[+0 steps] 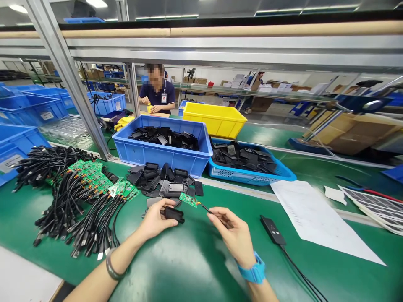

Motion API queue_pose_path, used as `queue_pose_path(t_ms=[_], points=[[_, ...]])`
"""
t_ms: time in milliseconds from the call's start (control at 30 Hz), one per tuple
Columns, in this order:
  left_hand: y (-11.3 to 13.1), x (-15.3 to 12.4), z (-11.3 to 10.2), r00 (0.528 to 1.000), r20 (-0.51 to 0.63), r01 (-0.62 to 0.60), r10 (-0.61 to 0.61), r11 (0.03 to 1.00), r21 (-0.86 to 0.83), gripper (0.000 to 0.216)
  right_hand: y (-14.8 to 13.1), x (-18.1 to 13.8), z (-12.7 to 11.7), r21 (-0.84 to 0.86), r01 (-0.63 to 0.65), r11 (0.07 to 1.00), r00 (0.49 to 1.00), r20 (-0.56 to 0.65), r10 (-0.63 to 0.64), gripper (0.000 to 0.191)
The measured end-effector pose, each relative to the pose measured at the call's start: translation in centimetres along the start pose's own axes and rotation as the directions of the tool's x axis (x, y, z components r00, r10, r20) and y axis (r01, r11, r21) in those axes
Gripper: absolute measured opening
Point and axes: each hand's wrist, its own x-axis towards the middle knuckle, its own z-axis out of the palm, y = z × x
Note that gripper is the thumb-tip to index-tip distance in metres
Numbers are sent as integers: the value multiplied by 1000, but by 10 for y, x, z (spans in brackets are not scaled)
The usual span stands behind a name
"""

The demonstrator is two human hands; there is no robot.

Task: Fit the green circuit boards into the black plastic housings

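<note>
Shell (174, 214), matte black plastic, oblong, gripped in left hand (155, 220); right hand (234, 233) pinches thin cable (206, 207).

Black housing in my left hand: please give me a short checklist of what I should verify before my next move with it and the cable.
1. Left hand grips the black housing: ok, thumb and fingers wrap it.
2. Right hand holds the thin cable: ok, pinched at the fingertips.
3. Green board at the cable's end is free of the pile of black parts: cannot tell, it lies at the pile's edge.
4. Which way the housing's open side faces: cannot tell.
5. Black unit with cord is out of the way: ok, it lies apart, right of the right hand.
</note>
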Motion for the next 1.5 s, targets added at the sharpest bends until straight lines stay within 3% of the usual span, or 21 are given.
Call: queue_pose_path(t_ms=[133, 267, 367, 433, 567, 833, 1033, 1233, 1400, 1500], points=[[1, -4, 11, 994, 34, 105, -102, 862, -495, 64, -2, -9, 4, -74, 99, 992, 995, 17, -98, 12], [5, -10, 23, 985, 85, 165, -149, 689, -706, 57, -2, -20, 14, -127, 305, 944, 952, 39, -302, 8], [8, -14, 27, 985, 111, 168, -129, 621, -766, 55, -2, -24, 18, -118, 406, 906, 913, 90, -398, 18], [9, -15, 27, 989, 108, 149, -103, 632, -761, 53, -3, -25, 19, -104, 438, 893, 896, 132, -424, 21], [10, -16, 28, 991, 93, 131, -93, 675, -726, 59, -2, -25, 20, -110, 445, 889, 889, 177, -423, 23], [8, -16, 30, 992, 67, 123, -111, 648, -752, 54, 2, -27, 22, -117, 472, 874, 856, 300, -422, 25], [-1, -14, 38, 980, -35, 112, -195, 689, -716, 33, 2, -26, 24, -92, 408, 908, 855, 387, -345, 16], [-4, -13, 42, 969, -85, 116, -232, 728, -676, 30, 0, -26, 28, -66, 240, 968, 898, 394, -196, 15], [-7, -15, 44, 967, -144, 82, -208, 797, -598, 31, 3, -28, 27, -86, 20, 996, 907, 422, 18, 15], [-10, -16, 45, 970, -161, 64, -181, 833, -549, 29, 1, -27, 26, -99, -161, 982, 866, 463, 188, 16]])
